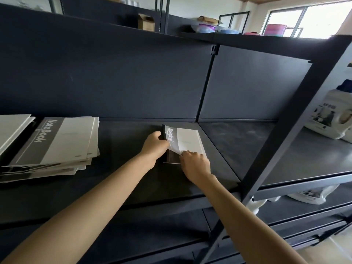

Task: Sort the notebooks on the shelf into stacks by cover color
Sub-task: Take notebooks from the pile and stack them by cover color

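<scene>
Both L hand, R hand pinch notebook edges; stack well apart.

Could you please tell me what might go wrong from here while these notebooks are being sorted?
1. The right hand seems to pinch the near corner of the gray-and-white notebook while the left hand grips its spine edge; the thin cover could crease.
2. The stack at the left is fanned unevenly on the shelf; adding notebooks may make it slide.

Cardboard box, plastic basins, pink tub up top; white bag at right.
</scene>
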A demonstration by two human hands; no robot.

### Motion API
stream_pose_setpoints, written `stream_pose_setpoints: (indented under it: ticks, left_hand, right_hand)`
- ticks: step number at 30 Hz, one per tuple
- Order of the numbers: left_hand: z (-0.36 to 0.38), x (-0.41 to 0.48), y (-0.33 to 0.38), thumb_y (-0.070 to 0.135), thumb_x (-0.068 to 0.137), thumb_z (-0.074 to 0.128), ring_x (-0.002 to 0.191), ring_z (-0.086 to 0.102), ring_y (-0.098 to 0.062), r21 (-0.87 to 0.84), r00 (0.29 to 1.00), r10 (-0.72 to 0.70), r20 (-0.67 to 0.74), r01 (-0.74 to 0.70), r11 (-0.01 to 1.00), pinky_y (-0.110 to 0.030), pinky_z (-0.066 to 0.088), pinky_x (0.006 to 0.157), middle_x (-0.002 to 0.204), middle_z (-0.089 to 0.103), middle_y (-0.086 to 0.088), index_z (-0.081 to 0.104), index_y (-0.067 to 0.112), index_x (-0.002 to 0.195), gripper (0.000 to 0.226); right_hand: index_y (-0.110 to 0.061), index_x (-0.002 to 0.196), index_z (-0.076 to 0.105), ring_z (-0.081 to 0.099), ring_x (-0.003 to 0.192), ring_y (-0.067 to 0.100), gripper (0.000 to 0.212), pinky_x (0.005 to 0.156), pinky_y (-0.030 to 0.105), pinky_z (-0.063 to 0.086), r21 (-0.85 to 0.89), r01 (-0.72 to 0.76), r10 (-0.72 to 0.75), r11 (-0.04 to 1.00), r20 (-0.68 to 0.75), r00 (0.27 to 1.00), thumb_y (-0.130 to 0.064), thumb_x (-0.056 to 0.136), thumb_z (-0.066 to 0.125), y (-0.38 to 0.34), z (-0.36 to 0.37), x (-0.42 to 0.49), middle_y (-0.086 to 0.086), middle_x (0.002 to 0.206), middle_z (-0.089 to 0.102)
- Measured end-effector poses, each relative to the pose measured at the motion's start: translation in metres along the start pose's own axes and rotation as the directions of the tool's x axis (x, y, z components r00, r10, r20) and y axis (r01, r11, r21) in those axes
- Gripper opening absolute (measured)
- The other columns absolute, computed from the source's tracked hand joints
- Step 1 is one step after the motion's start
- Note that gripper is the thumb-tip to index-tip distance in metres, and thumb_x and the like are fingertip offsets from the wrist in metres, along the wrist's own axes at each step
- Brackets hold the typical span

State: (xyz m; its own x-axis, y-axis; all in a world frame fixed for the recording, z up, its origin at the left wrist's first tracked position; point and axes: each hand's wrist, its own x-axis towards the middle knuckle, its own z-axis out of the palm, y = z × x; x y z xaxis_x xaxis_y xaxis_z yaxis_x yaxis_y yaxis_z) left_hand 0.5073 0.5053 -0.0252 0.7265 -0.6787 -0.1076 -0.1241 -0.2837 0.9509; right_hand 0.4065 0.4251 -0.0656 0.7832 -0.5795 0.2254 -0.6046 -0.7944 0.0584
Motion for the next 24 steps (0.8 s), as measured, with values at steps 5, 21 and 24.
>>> stream_pose_setpoints:
  ticks: [5,21,24]
  left_hand:
    - [-0.006,-0.004,0.0,-0.006,0.083,0.049,0.137,0.03,-0.024,0.5,0.948,0.233,0.215,-0.312,0.808,-0.028,0.032,0.103,0.151,0.029,-0.006,0.035,0.013,0.144,0.066]
    - [-0.007,0.002,-0.027,0.004,0.096,0.042,0.114,0.05,-0.027,0.879,0.866,0.299,0.4,-0.456,0.144,-0.034,0.04,0.077,0.12,0.055,-0.008,0.053,0.009,0.119,0.027]
    - [-0.015,0.0,-0.031,0.003,0.094,0.046,0.116,0.049,-0.026,0.859,0.86,0.328,0.391,-0.469,0.205,-0.036,0.045,0.08,0.121,0.054,-0.008,0.051,0.007,0.121,0.028]
  right_hand:
    - [-0.009,0.116,0.056,0.062,0.102,0.031,0.024,0.079,0.031,0.043,-0.09,0.008,-0.004,0.996,0.044,0.999,-0.015,0.098,0.04,-0.009,-0.009,-0.002,0.011,0.113,0.065]
    - [-0.018,0.12,0.057,0.056,0.105,0.032,0.038,0.087,0.034,0.04,0.218,0.0,-0.016,0.976,0.071,0.997,-0.01,0.084,0.049,-0.018,-0.02,-0.019,0.006,0.116,0.063]
    - [-0.019,0.126,0.055,0.053,0.11,0.032,0.046,0.085,0.034,0.044,0.366,-0.086,0.045,0.927,0.118,0.992,-0.006,0.082,0.051,-0.014,-0.024,-0.015,0.008,0.121,0.061]
